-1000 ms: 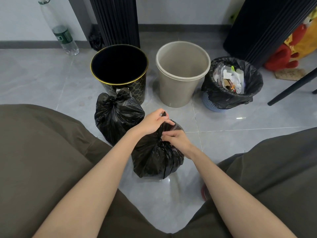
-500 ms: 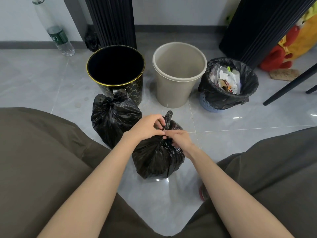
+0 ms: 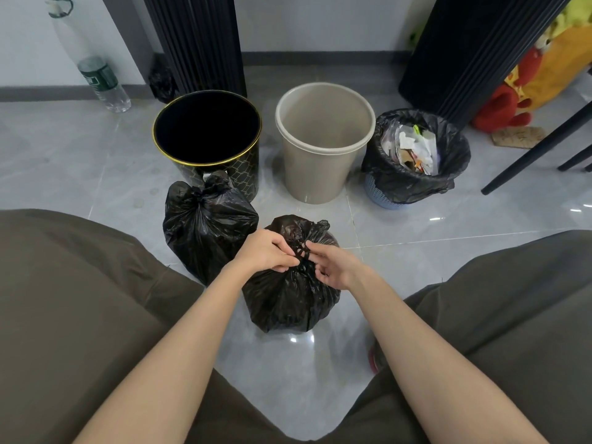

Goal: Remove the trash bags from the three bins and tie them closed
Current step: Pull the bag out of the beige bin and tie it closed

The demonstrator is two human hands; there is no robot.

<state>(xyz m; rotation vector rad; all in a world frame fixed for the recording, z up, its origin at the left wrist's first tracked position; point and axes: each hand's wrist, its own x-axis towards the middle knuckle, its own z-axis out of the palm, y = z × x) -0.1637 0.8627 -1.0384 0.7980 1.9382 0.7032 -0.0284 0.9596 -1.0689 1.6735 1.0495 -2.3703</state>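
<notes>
Mid-frame, the left hand (image 3: 266, 251) and right hand (image 3: 333, 267) grip the bag (image 3: 288, 302) neck, pinching narrowly; slick plastic could slip, leaving it untied.

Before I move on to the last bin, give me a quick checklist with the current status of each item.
1. Knot on the front bag finished: cannot tell; the left hand and right hand both pinch its neck.
2. Rear bag tied and standing alone: ok.
3. Beige bin emptied: ok.
4. Black bin has no liner over its rim: ok.
5. Liner out of the blue bin: not ok; it is folded over the rim and holds rubbish.
6. Room to work at the blue bin: cannot tell; a chair leg slants close by.
</notes>
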